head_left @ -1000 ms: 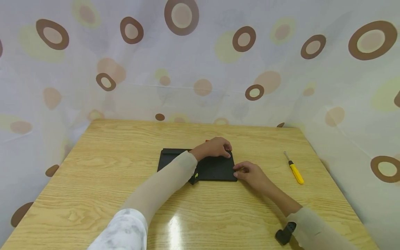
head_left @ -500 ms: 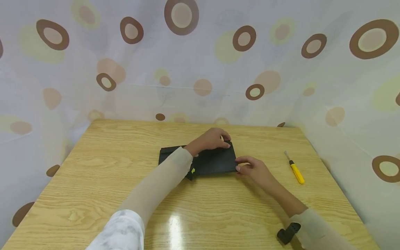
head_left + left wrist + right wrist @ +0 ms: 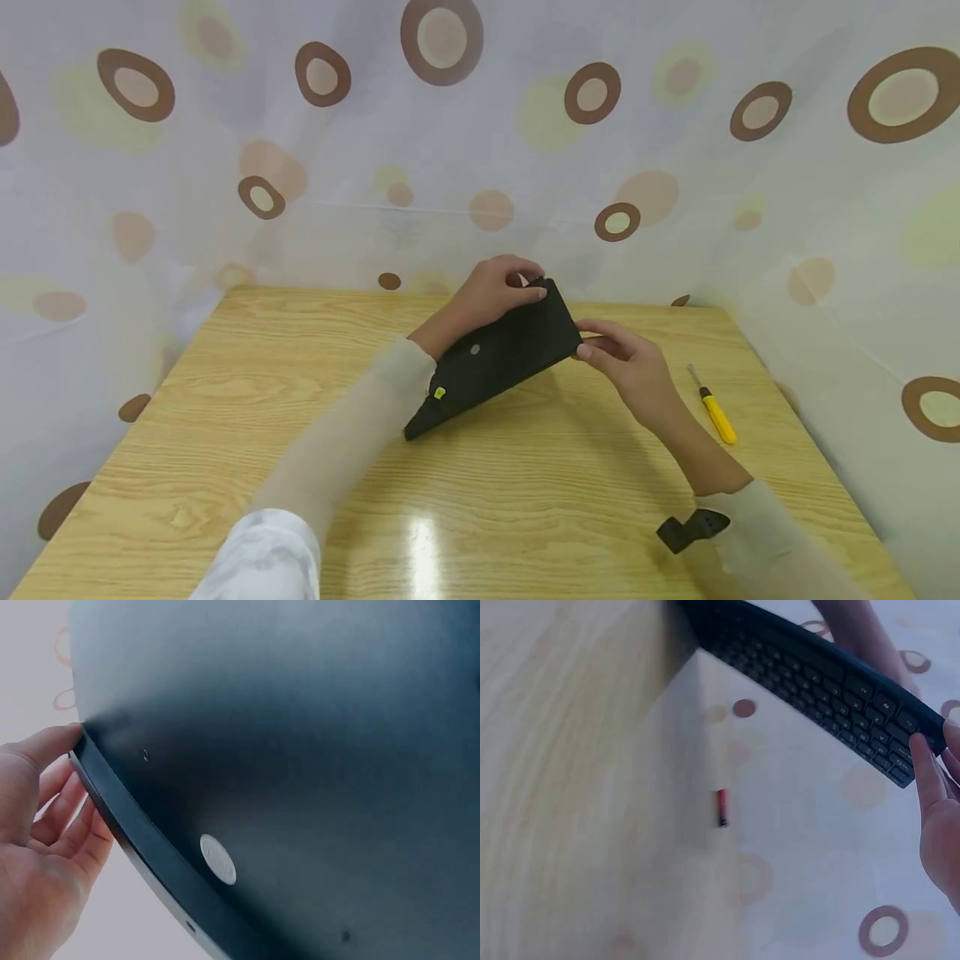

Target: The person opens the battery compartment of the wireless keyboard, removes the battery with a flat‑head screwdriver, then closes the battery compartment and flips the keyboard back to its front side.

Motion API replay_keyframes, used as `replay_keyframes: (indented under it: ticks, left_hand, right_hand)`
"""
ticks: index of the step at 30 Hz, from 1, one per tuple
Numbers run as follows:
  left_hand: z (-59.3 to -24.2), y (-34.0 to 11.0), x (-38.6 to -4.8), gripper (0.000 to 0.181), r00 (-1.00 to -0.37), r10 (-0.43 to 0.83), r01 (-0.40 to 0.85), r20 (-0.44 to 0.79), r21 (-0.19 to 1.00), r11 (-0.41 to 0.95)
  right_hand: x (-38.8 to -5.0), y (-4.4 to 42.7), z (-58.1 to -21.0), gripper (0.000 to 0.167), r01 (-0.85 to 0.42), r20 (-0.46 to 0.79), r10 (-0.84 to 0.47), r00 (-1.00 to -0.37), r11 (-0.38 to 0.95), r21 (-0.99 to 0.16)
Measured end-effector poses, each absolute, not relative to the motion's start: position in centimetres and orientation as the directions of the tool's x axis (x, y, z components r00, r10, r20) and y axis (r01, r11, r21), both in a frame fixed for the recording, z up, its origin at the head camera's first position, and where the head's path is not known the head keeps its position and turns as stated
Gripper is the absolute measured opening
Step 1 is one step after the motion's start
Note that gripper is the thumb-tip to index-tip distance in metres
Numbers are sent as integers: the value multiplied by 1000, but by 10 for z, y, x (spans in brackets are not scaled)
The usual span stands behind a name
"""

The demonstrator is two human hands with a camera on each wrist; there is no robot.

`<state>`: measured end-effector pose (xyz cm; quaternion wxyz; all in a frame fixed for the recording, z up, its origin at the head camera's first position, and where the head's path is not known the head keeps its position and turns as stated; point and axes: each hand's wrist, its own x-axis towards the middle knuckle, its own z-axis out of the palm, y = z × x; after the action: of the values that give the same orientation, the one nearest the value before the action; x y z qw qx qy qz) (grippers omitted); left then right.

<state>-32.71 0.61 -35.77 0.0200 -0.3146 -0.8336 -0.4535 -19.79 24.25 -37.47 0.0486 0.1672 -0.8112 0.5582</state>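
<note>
A black keyboard (image 3: 517, 337) is tilted up off the table, its plain underside towards the head camera. A pale round disc (image 3: 218, 859) shows on that underside. At the upper right corner my left hand (image 3: 491, 292) grips the far edge, thumb on the underside. My right hand (image 3: 633, 367) pinches the lower right corner. In the right wrist view the rows of keys (image 3: 840, 705) show, with a right-hand finger (image 3: 928, 776) lying against them. A small red and black cylinder (image 3: 721, 808), like a battery, lies beyond; the head view hides it.
A screwdriver (image 3: 717, 417) with a yellow handle lies on the wooden table (image 3: 480, 508) to the right. Spotted cloth (image 3: 322, 158) hangs behind and on both sides of the table. A black device (image 3: 692, 530) sits at my right wrist.
Both hands have raised the keyboard's right side from the table and tilted it steeply. The red thing behind it has gone out of sight in the head view.
</note>
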Motion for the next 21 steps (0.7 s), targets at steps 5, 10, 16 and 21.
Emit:
replay_keyframes:
  ticks: [5, 10, 16, 21]
  left_hand:
    - [-343, 0, -320, 30, -805, 417, 554, 421, 786, 276]
    - [-329, -5, -312, 28, -807, 371, 542, 460, 825, 158]
    - [-319, -12, -303, 29, -806, 341, 532, 484, 844, 60]
    - [-318, -17, -295, 26, -802, 312, 538, 509, 843, 11]
  right_hand:
    - [-197, 233, -348, 36, -378, 330, -202, -922, 292, -878]
    - [-195, 223, -325, 32, -442, 394, -217, -893, 257, -860]
    - [-194, 214, -305, 29, -521, 474, -235, -848, 212, -827]
    - [-191, 207, -297, 28, -563, 517, -258, -816, 152, -812]
